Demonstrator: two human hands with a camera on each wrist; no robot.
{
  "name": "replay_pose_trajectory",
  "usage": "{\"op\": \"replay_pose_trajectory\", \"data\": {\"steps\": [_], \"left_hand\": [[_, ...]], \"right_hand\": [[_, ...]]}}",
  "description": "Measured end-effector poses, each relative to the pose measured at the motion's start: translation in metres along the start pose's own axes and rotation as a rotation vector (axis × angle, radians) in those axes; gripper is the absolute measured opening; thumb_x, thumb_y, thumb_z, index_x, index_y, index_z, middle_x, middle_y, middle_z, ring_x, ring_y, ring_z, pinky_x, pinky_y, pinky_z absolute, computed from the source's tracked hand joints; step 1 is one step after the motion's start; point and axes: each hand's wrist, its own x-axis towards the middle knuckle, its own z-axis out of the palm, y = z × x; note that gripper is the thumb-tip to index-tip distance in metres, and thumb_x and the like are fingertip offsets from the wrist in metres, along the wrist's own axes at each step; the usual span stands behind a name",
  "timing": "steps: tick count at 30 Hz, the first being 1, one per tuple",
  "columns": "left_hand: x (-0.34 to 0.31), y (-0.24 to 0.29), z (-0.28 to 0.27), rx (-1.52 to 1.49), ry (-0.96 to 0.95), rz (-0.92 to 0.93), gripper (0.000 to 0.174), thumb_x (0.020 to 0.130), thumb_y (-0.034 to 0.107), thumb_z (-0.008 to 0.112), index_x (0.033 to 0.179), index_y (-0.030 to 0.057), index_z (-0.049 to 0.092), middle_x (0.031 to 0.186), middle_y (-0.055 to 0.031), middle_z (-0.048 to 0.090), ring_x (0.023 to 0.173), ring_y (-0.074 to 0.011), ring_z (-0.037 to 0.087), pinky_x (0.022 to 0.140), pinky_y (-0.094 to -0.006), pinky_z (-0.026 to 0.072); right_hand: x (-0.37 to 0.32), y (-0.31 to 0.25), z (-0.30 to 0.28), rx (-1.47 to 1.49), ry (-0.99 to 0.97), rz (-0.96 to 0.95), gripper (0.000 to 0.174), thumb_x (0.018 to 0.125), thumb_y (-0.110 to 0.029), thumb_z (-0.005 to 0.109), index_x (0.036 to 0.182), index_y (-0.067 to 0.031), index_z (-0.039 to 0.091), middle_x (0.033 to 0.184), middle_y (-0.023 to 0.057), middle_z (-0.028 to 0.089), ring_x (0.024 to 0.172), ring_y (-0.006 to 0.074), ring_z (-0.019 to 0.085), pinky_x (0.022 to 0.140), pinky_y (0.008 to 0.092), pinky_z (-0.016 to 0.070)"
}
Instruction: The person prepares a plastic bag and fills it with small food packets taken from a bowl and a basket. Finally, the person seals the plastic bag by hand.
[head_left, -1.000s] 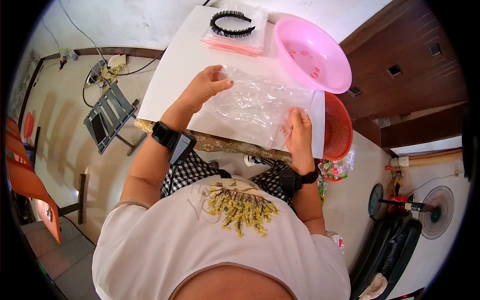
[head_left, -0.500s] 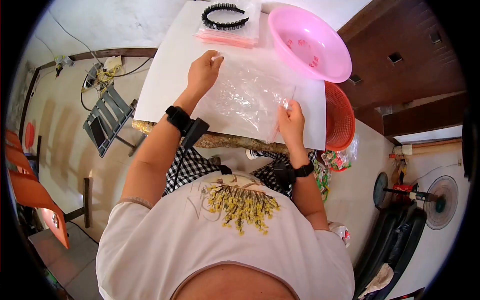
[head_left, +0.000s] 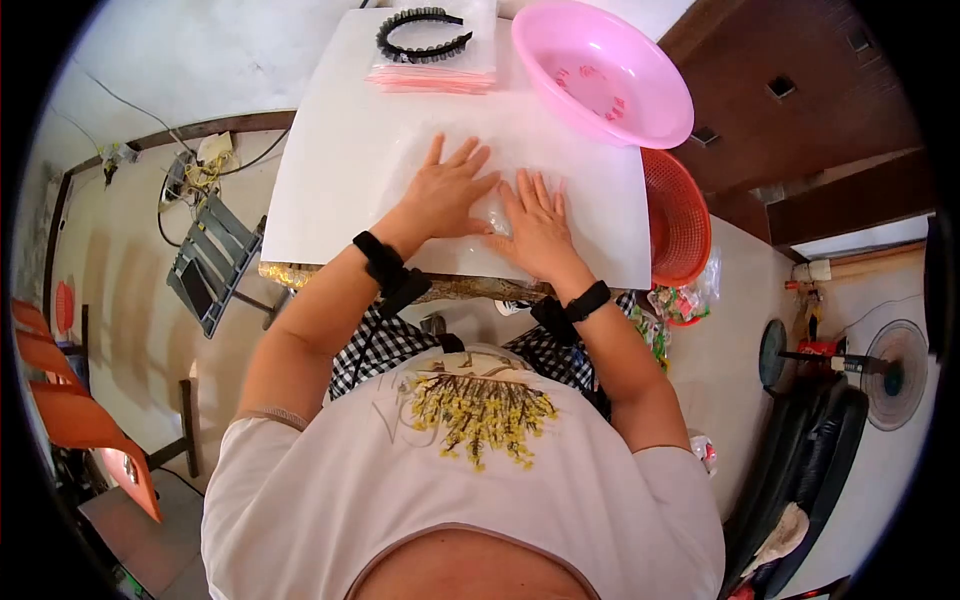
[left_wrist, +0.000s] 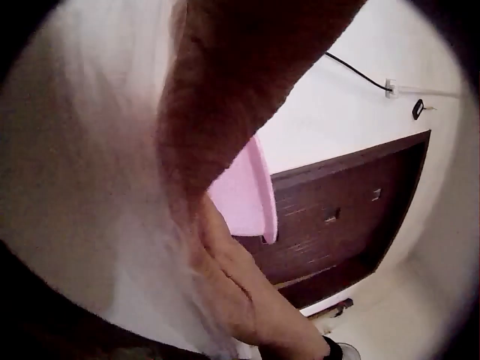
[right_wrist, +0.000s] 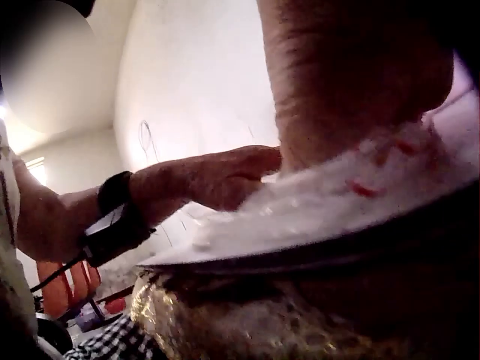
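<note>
A clear plastic bag (head_left: 493, 208) lies spread on the white tabletop (head_left: 320, 190), much of it hidden under both hands. My left hand (head_left: 446, 195) rests on the bag with its fingers spread. Beside it, my right hand (head_left: 538, 228) presses on the bag too, fingers straight and pointing away from me. The thumbs come close together over the middle of the bag. In the right wrist view the crinkled bag (right_wrist: 300, 199) shows red marks near the right hand (right_wrist: 360, 75).
A black beaded headband (head_left: 386, 38) lies on a stack of clear bags with pink edges (head_left: 430, 78) at the table's far side. The pink basin (head_left: 640, 100) stands at the far right corner. Below the table's right edge is a red basket (head_left: 680, 215).
Earlier both hands held the bag stretched by its edges. They have let go, moved inward towards each other and now lie flat on it. The bag is down on the tabletop.
</note>
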Motion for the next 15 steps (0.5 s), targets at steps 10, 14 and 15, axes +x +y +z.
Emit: {"op": "replay_pose_trajectory", "data": {"steps": [10, 14, 15], "left_hand": [[-0.003, -0.010, 0.027, -0.161, 0.020, -0.044, 0.083, 0.073, 0.059, 0.065, 0.141, 0.0172, 0.042, 0.151, -0.0127, 0.030, 0.141, -0.0318, 0.024, 0.109, -0.0614, 0.0159], [-0.006, -0.016, 0.007, 0.033, -0.114, -0.211, 0.081, 0.076, 0.058, 0.063, 0.142, 0.0168, 0.040, 0.152, -0.0122, 0.027, 0.141, -0.0312, 0.022, 0.108, -0.0633, 0.0163], [-0.010, -0.025, 0.013, 0.023, -0.086, -0.251, 0.081, 0.076, 0.058, 0.063, 0.142, 0.0168, 0.040, 0.152, -0.0121, 0.027, 0.142, -0.0312, 0.022, 0.108, -0.0635, 0.0164]], "right_hand": [[-0.002, 0.012, 0.011, 0.043, -0.040, 0.021, 0.086, 0.079, -0.058, 0.060, 0.147, -0.0130, 0.030, 0.155, 0.0165, 0.017, 0.144, 0.0310, 0.011, 0.114, 0.0531, 0.0069], [-0.003, 0.013, 0.011, 0.077, -0.036, 0.021, 0.085, 0.080, -0.059, 0.058, 0.146, -0.0131, 0.031, 0.155, 0.0160, 0.017, 0.144, 0.0312, 0.011, 0.114, 0.0532, 0.0055], [-0.004, 0.014, 0.012, 0.079, -0.028, 0.018, 0.085, 0.080, -0.059, 0.058, 0.146, -0.0131, 0.031, 0.155, 0.0159, 0.017, 0.144, 0.0313, 0.011, 0.114, 0.0534, 0.0051]]}}
